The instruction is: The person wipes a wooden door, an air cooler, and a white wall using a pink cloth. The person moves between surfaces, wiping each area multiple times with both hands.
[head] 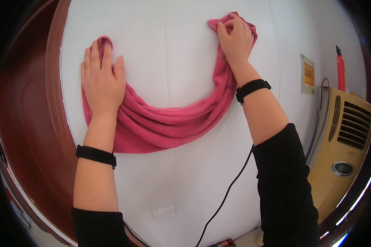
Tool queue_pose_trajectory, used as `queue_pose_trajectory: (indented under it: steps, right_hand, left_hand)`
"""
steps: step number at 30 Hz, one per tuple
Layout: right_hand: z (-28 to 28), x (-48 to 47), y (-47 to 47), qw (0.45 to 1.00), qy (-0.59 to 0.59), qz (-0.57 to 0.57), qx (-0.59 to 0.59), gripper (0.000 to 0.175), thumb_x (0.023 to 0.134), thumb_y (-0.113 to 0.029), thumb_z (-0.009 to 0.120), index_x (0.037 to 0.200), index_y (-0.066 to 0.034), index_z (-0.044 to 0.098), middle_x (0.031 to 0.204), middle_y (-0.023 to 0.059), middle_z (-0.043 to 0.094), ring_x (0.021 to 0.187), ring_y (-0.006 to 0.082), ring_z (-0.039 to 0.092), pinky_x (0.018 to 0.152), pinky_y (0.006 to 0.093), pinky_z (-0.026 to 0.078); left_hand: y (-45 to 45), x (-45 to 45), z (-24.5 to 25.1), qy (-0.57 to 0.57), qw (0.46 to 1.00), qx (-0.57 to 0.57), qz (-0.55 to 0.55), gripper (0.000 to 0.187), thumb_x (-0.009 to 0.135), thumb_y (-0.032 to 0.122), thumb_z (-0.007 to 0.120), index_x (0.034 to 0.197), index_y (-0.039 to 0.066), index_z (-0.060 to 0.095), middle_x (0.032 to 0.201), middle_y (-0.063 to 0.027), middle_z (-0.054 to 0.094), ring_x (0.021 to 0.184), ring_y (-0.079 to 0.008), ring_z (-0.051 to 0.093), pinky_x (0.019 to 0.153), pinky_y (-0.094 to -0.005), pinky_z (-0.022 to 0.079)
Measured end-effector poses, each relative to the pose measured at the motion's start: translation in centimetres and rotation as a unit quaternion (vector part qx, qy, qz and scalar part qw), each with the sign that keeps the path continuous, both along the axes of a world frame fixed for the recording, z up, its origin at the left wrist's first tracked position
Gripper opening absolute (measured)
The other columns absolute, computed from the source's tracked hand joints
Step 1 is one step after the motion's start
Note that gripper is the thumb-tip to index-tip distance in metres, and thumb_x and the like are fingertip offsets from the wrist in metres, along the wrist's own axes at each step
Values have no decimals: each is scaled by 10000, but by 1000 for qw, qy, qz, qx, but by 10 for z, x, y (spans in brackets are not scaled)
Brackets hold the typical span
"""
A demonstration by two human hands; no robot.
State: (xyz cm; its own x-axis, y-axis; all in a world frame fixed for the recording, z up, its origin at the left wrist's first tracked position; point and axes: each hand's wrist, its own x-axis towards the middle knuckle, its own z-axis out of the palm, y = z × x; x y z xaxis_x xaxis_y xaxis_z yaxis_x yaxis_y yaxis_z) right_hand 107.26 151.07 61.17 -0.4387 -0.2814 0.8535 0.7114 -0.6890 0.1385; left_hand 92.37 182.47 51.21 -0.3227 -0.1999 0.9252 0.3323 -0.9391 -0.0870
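Note:
A pink cloth, plush like a towel, hangs in a curved, folded swag against a white wall. My left hand lies flat on its left end, pressing it to the wall, fingers pointing up and the thumb apart; a loop of cloth shows above the fingertips. Higher up on the right, my right hand pinches the other end between bent fingers and thumb, with a corner sticking out to the left. Both wrists wear black bands. What lies under the palms is hidden.
A red-brown wooden door and its frame stand at left. To the right are a framed panel, a beige floor-standing air conditioner and a red bottle-like object above it. A black cable hangs below; a socket plate sits low.

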Motion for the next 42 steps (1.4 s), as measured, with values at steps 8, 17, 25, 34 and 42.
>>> queue_pose_trajectory:
  steps: [8, 17, 25, 34, 42]
  right_hand:
    - [-12, -10, 1, 977, 112, -167, -70, 626, 966, -474, 532, 1492, -134, 524, 1586, 206, 422, 1500, 369, 343, 1206, 610, 231]
    - [-24, 17, -59, 949, 259, -169, 58, 643, 1002, -592, 366, 1568, -292, 421, 1683, 96, 302, 1552, 345, 267, 1190, 702, 174]
    - [-25, 33, -61, 944, 262, -182, 81, 672, 1017, -593, 331, 1607, -273, 359, 1675, 94, 325, 1543, 352, 287, 1172, 713, 228]
    - [-29, 37, -62, 955, 239, -151, 83, 765, 1010, -593, 353, 1617, -128, 317, 1675, 100, 325, 1548, 335, 285, 1185, 684, 232]
    - [-26, 43, -60, 962, 206, -161, 86, 779, 977, -587, 400, 1566, -77, 401, 1662, 182, 322, 1535, 393, 292, 1176, 683, 235]
  left_hand:
    - [17, 3, 2, 30, 1000, -1, -4, 513, 1059, 351, 500, 1500, 91, 514, 1589, -180, 432, 1474, -396, 381, 1208, -537, 282]
    - [27, 1, 0, 20, 999, 18, -19, 479, 1059, 339, 502, 1463, 87, 550, 1572, -193, 450, 1447, -407, 418, 1181, -552, 317]
    - [31, 8, 0, -8, 999, 25, -19, 481, 1040, 348, 529, 1441, 85, 576, 1533, -195, 504, 1420, -417, 455, 1167, -548, 345]
    - [30, 8, -1, -11, 999, 24, -19, 486, 1039, 350, 531, 1441, 82, 580, 1537, -197, 500, 1423, -416, 454, 1168, -547, 348]
    - [41, 13, 2, 16, 1000, 10, 5, 505, 1056, 355, 494, 1468, 69, 547, 1570, -192, 458, 1461, -398, 402, 1204, -533, 295]
